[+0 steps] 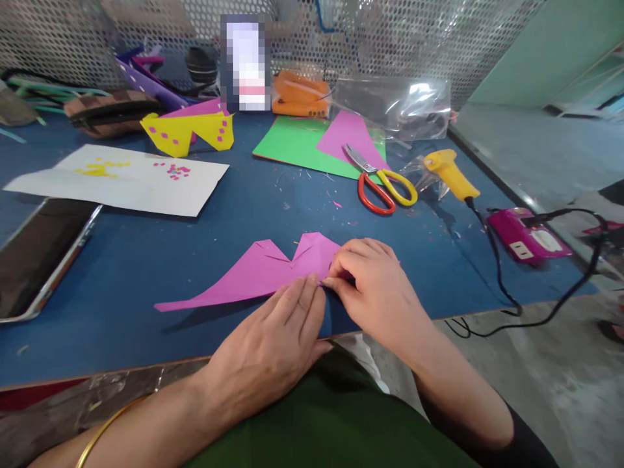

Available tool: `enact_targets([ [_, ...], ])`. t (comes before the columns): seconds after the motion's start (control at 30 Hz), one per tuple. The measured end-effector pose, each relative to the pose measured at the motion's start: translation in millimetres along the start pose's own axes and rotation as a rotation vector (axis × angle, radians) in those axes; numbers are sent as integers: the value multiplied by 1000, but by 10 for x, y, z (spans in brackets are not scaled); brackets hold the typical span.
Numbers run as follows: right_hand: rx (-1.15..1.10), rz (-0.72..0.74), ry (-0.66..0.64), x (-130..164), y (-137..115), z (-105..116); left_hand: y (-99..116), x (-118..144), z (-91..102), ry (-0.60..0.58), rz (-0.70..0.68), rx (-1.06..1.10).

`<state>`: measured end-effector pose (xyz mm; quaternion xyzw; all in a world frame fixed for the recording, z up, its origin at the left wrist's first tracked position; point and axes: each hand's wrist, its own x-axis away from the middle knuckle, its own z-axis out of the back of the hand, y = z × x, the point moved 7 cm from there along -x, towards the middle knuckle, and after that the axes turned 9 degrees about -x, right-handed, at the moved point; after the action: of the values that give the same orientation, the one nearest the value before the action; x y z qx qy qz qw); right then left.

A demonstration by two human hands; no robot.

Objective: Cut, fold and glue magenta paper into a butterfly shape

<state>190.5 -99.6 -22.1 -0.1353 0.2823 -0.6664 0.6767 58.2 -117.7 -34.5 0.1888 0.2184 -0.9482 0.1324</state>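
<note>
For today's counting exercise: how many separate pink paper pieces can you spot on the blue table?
3. A folded pink piece lies under both hands; a pink triangle rests on the green sheet; another pink piece sits behind the yellow cutout. Others may be hidden.

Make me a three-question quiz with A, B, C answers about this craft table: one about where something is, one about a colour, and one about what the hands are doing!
1. Where do the scissors lie?
A. beside the green sheet
B. on the white sheet
C. under the phone

2. What colour is the glue gun?
A. blue
B. yellow
C. white

3. What are the left hand and right hand doing?
A. lifting the scissors
B. resting apart on the bare table
C. pressing on the folded pink paper

Answers:
1. A, their blades rest at the green sheet's edge.
2. B, its body is yellow.
3. C, fingertips of both hands meet on the pink paper.
</note>
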Motion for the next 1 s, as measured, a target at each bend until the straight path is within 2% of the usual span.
enact_targets([
  [0.27,-93,-64,31,50,223,100,19,-18,-31,-48,-15,-8],
  [0.7,56,-14,11,52,120,52,17,-44,-48,-96,-12,3],
  [0.83,68,5,17,54,116,48,26,-77,-78,-161,-8,-9],
  [1.0,0,-19,100,104,190,98,50,-108,-60,-121,6,-18],
])
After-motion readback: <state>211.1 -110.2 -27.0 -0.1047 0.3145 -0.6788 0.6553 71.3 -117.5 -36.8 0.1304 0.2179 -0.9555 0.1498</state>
